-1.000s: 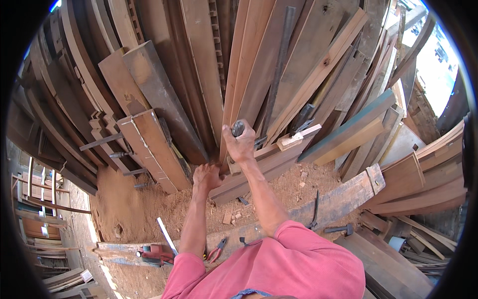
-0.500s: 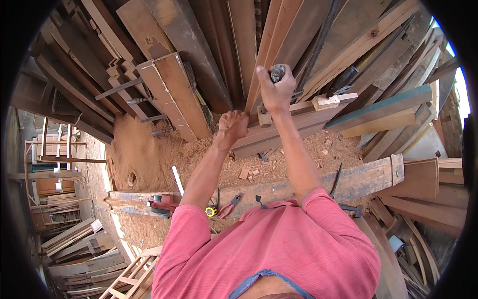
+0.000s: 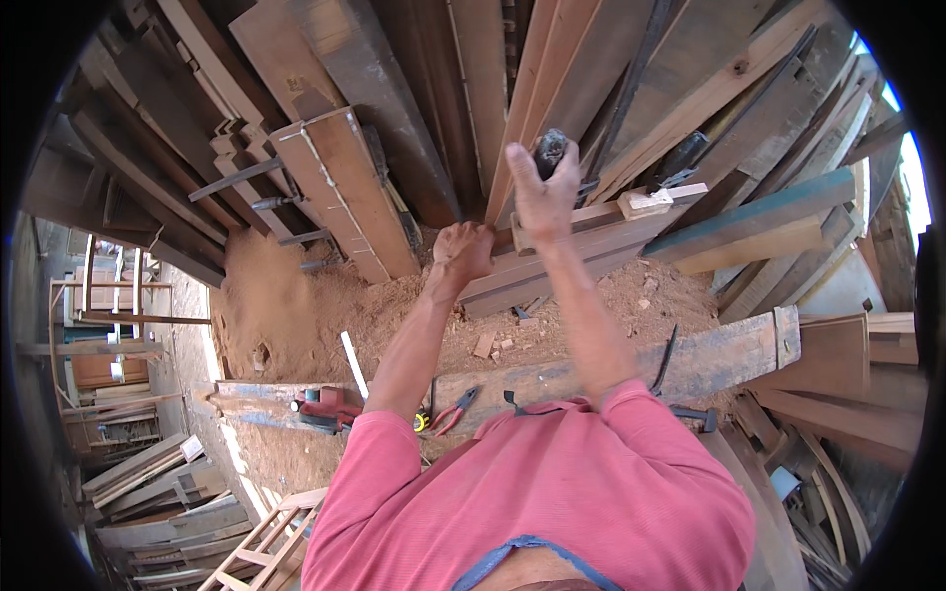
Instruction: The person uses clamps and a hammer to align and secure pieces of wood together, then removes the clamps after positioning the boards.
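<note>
My right hand (image 3: pixel 545 197) is around the dark, rounded handle of a clamp (image 3: pixel 551 148), its thumb standing away from the handle. A small wood block (image 3: pixel 522 234) sits by this clamp, against the edge of a reddish-brown wooden board (image 3: pixel 581 262). My left hand (image 3: pixel 461 254) curls its fingers over the board's left end. Farther right, a second clamp (image 3: pixel 682 156) with a dark handle presses on a pale wood block (image 3: pixel 644 203) at the same board. The palm side of both hands is hidden.
Planks (image 3: pixel 394 108) lean all along the far side. A clamped board (image 3: pixel 345 192) stands at left. Sawdust (image 3: pixel 276 295) covers the ground. A long worn beam (image 3: pixel 729 352) lies nearer me, with red-handled pliers (image 3: pixel 457 409), a tape measure (image 3: pixel 422 421) and a red power tool (image 3: pixel 325 408).
My right hand has turned on the clamp handle, and its grip looks looser, with the thumb farther out. My left hand stays at the board's end, its fingers slightly shifted.
</note>
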A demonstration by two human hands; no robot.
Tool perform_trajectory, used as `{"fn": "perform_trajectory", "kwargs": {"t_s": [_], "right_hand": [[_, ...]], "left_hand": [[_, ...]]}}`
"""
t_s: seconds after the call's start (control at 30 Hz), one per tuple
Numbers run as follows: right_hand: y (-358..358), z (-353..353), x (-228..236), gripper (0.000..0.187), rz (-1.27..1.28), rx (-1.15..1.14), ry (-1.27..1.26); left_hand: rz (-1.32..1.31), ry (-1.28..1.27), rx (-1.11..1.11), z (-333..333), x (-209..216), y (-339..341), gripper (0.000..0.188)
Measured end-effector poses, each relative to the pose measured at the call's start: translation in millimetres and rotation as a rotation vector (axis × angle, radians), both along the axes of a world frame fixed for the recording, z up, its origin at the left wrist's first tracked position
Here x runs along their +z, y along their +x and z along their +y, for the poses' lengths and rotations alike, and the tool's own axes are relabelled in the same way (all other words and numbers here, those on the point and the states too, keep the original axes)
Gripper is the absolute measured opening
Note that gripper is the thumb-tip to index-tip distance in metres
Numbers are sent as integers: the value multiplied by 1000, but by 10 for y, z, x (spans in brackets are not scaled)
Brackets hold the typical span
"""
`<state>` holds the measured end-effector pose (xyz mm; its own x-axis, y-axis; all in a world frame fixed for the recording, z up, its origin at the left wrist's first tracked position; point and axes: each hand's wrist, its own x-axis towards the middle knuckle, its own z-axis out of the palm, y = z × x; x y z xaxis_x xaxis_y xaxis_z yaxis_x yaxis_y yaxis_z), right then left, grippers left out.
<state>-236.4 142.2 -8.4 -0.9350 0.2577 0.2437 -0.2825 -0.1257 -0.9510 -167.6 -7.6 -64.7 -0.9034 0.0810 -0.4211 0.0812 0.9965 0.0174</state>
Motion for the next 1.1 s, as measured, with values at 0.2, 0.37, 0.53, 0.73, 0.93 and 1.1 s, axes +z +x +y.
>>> {"fn": "perform_trajectory", "kwargs": {"t_s": [0.2,0.37,0.53,0.73,0.93,1.1], "right_hand": [[-142,199,-83,26,-127,587,-114],[-201,346,23,21,-192,868,-126],[66,96,-21,36,108,45,-18],[-193,297,-96,27,-134,748,-163],[-109,317,-55,27,-97,565,-175],[-10,95,-98,25,-37,55,110]], "left_hand": [[89,1,-13,-19,15,89,43],[60,0,28,-41,27,140,47],[91,1,-35,56,-37,83,52],[168,-11,-22,-68,-212,164,48],[107,51,-19,16,35,103,45],[98,24,-41,49,-13,77,46]]}}
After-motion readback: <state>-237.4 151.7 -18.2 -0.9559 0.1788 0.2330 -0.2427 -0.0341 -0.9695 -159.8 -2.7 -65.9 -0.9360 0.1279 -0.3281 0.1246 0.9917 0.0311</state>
